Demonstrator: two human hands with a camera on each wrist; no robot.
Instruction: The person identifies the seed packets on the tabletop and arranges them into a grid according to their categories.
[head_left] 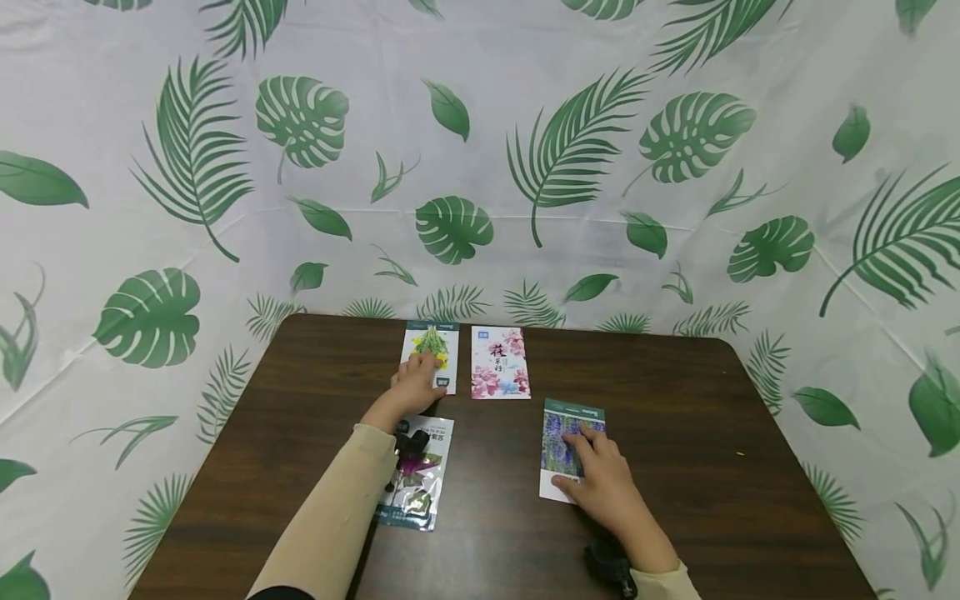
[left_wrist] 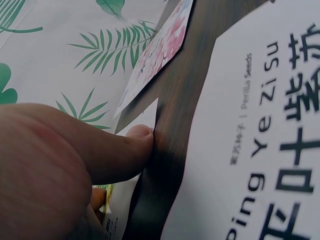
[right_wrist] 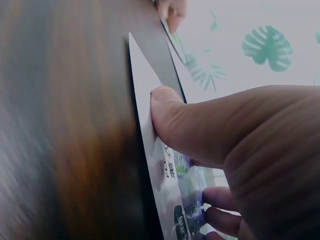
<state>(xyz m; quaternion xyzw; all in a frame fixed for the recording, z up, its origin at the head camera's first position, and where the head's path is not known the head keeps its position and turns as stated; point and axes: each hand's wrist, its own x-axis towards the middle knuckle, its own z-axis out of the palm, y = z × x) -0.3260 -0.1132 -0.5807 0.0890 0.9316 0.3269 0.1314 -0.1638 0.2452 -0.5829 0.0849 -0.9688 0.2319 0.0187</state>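
My left hand [head_left: 415, 385] rests on a seed packet with yellow flowers [head_left: 452, 360] at the back of the table. Its thumb [left_wrist: 139, 140] touches that packet near a corner. Under my left wrist lies a shiny perilla seed packet [head_left: 431, 492], partly hidden by the sleeve. My right hand [head_left: 606, 483] lies spread over a packet picturing purple flower spikes [head_left: 557, 442]. In the right wrist view its thumb [right_wrist: 167, 107] presses on the white end, while the other fingers reach across the printed picture.
A white packet with pink blossoms [head_left: 500, 362] lies between the two hands, toward the back edge. The dark wooden table [head_left: 675, 392] meets a leaf-patterned cloth [head_left: 480, 167] behind it. A tiny pale speck sits on the right side.
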